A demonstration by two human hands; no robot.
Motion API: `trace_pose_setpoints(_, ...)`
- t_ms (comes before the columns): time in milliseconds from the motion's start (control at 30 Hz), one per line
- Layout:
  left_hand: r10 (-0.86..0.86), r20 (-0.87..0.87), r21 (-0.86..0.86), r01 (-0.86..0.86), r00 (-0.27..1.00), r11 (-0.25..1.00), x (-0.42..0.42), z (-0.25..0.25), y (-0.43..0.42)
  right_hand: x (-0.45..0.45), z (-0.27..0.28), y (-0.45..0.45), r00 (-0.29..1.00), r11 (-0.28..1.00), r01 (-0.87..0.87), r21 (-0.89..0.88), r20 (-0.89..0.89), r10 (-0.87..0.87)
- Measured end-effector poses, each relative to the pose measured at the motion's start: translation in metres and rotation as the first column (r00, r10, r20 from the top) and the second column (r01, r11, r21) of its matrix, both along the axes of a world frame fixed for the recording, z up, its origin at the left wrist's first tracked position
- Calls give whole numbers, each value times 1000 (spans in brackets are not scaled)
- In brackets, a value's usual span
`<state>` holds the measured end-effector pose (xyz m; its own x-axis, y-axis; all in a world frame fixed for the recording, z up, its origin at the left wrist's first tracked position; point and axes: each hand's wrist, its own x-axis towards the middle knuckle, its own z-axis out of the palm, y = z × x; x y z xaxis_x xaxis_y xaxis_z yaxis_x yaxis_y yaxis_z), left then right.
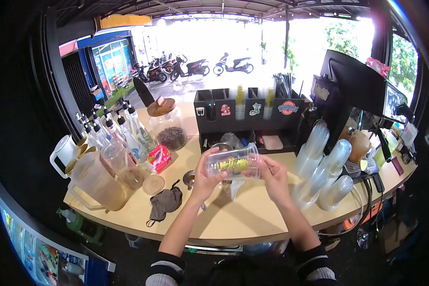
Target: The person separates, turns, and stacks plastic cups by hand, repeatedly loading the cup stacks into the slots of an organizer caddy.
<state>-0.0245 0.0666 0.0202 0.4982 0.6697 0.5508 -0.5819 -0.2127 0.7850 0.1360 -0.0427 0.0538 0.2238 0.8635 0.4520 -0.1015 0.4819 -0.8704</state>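
A clear plastic cup [232, 165] with yellow printing lies sideways between my two hands, above the wooden counter [214, 219]. My left hand [208, 172] is wrapped round its base end. At the rim end, my right hand [272, 175] grips the cup with thumb and fingers. Below the cup, partly hidden by it, are a small metal vessel [189, 178] and a crumpled white tissue or wrapper [235, 189]. A dark cloth face mask [166, 204] lies left of my left forearm.
Stacked clear cups [311, 186] stand at the right. Pump bottles [124, 133], a plastic pitcher [96, 183] and a wooden-lidded jar [169, 126] crowd the left. A black organizer [250, 121] with cups and straws is at the back. A red packet [159, 158] lies near the bottles.
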Motion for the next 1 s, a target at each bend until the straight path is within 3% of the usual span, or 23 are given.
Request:
trace_pose_setpoints(500,-95,24,-38,96,995,995,42,1,0,39,4,-11,998,999,52,-10,-16,-52)
trace_pose_setpoints(1000,-6,-61,54,9,998,998,58,15,-12,57,5,-9,995,996,87,29,42,-88)
